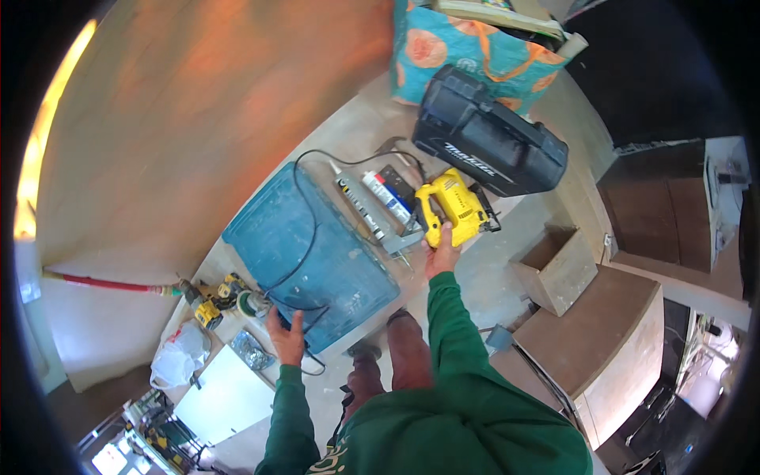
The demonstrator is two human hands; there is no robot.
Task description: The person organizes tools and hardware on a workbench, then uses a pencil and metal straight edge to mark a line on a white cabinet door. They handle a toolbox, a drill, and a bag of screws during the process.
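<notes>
Jigsaw [457,204], yellow with black trim, is gripped in the right hand [442,260]; left hand [287,342] near the cord [314,223], fingers parted.

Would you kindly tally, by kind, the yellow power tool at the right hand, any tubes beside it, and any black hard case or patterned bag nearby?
Yellow power tool at the right hand: 1
Tubes, one grey, one white and blue: 2
Black hard case: 1
Patterned bag: 1
Total: 5
</notes>
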